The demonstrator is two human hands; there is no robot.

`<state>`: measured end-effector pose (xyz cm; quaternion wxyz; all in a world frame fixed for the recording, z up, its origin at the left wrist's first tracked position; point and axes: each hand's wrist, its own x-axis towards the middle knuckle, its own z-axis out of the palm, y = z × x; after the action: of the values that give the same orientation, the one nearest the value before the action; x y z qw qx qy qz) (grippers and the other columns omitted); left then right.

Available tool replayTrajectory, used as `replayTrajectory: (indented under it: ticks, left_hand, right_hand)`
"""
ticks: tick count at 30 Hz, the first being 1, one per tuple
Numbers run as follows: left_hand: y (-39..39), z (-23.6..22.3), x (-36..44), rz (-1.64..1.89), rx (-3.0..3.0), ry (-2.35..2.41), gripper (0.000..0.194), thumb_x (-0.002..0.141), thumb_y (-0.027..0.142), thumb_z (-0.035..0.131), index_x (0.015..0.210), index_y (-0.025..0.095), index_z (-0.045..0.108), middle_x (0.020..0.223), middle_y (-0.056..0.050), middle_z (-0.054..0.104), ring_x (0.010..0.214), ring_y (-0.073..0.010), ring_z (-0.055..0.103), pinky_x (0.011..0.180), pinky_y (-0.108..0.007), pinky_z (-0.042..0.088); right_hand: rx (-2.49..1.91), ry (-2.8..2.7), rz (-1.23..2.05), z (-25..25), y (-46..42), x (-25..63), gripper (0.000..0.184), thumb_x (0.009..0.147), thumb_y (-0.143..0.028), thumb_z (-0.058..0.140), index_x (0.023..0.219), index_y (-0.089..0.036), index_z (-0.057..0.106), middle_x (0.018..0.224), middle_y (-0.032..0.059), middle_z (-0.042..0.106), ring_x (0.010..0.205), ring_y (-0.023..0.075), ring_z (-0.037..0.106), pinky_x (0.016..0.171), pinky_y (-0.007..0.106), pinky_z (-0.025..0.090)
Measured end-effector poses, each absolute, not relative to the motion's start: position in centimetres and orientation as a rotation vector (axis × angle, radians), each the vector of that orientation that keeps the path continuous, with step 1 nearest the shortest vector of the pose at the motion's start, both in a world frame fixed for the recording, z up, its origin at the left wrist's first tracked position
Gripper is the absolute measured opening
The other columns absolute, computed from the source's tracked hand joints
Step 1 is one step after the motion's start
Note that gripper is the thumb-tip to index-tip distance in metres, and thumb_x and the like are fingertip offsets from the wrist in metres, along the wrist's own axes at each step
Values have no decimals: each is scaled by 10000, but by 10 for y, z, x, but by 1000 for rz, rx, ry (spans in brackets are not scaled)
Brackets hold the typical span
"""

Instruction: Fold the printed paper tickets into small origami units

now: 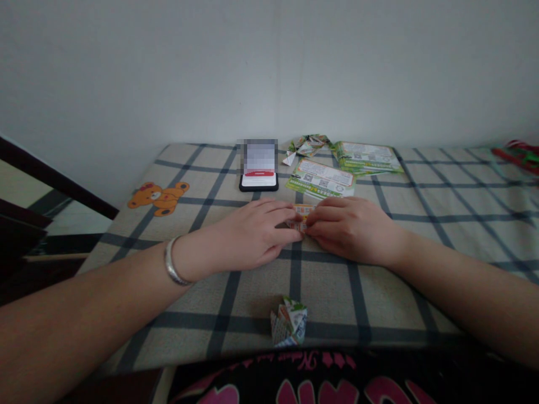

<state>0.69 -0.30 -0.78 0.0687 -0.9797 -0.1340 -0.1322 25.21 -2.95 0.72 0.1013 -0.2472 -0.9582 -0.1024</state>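
A small piece of printed paper (303,210), with orange and white print, lies low over the tablecloth between my hands. From its left side my left hand (255,233) grips it, thumb below and fingers along the top. The bent fingers of my right hand (352,230) pinch its right side. Much of the paper is hidden by the fingers, so its full shape does not show. Just beyond my right hand lies a flat green and white leaflet (322,178). Close to the table's front edge stands a small folded paper piece (289,322) with pointed tips.
Behind my hands lies a phone (260,180), its screen partly blurred. Folded paper pieces (309,146) and a stack of leaflets (368,157) lie near the wall. A bear picture (159,197) is on the checked tablecloth (227,331) at left. A red and green object (520,156) sits far right.
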Motion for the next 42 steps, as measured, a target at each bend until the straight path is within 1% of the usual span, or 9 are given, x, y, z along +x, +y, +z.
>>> replayTrajectory:
  ticks: [3,8,13,20,26,30,34,38,42]
  left_hand:
    - [-4,-6,8,-406,-2945,-398,260,898,208,504,1118,207,645,1252,-125,589,1245,-294,515,1037,-497,459]
    - [-5,-5,8,-376,-2948,-387,292,885,194,518,1154,204,630,1251,-127,588,1228,-299,525,1032,-499,462]
    - [-4,-6,7,-432,-2974,-370,307,867,162,528,1152,195,635,1270,-142,586,1223,-295,532,1005,-494,476]
    - [-5,-6,7,-405,-2981,-381,315,876,167,512,1166,195,630,1282,-141,575,1235,-289,522,1026,-492,459]
    - [-4,-7,8,-412,-3002,-399,312,891,181,502,1177,207,623,1309,-112,568,1258,-277,491,1046,-484,440]
    - [-4,-7,6,-394,-2998,-428,316,898,207,516,1197,238,615,1305,-82,573,1296,-281,438,1048,-474,422]
    - [-6,-7,5,-373,-2943,-437,306,899,229,517,1189,248,616,1275,-80,582,1188,-283,500,977,-454,456]
    - [-7,-5,6,-333,-2906,-430,302,882,209,526,1167,249,618,1223,-81,585,1117,-278,523,947,-448,464]
    - [-7,-3,7,-287,-2879,-407,316,874,218,542,1182,252,602,1162,-69,594,1050,-270,534,897,-429,485]
  right_hand:
    - [-750,-2824,-292,9,-30,252,221,951,-250,497,920,-183,706,1001,55,713,934,205,613,756,338,473]
    - [-817,-2839,-235,13,-26,262,221,956,-258,501,991,-219,716,1050,55,703,956,207,616,755,331,470]
    - [-898,-2796,-206,15,-18,275,178,914,-257,574,991,-256,734,1053,45,698,912,194,633,733,318,468]
    - [-971,-2808,-250,17,-14,283,168,894,-225,571,888,-223,738,967,34,711,795,160,641,651,282,440]
    - [-1044,-2834,-243,20,-15,284,160,891,-220,572,875,-217,731,960,28,711,797,166,639,654,288,440]
    - [-1000,-2828,-332,19,-23,275,204,919,-187,512,871,-169,709,923,72,715,838,191,618,680,308,443]
    - [-858,-2816,-292,14,-30,266,226,957,-241,489,990,-188,706,982,60,719,850,183,620,683,302,443]
    - [-761,-2838,-232,9,-31,261,245,972,-278,475,992,-198,706,980,44,713,883,183,619,718,302,452]
    - [-836,-2796,-153,9,-31,259,204,932,-264,525,979,-210,716,974,42,706,866,179,633,705,291,454]
